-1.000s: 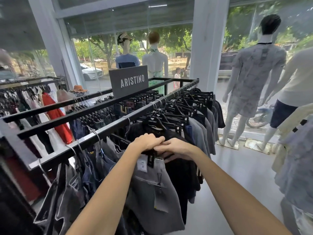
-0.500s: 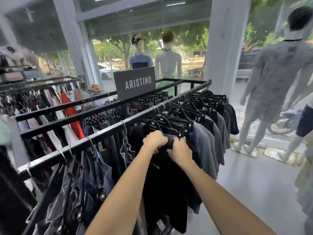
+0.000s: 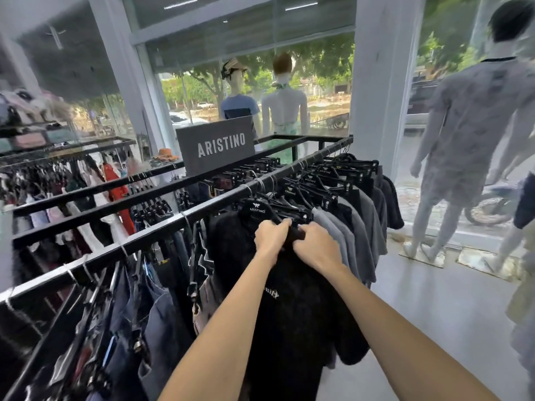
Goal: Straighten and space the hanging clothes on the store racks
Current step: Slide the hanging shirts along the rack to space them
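step: straightening black top [image 3: 289, 308] on front rail [image 3: 220, 201], hung between jeans [image 3: 156, 314] and grey shirts [image 3: 359, 241]. left hand [image 3: 272, 235], right hand [image 3: 315, 248] both clenched on its neck under aristino hanger [image 3: 257, 209]. next, likely: square shoulders, open gap to grey shirts.

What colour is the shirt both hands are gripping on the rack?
The shirt is black with a small white print, clearest in the head view.

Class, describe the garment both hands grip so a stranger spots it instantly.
Find the grey ARISTINO sign, then the black rail nearest us. There the left hand and right hand grip a black top with small white lettering; the shirts beside it are grey.
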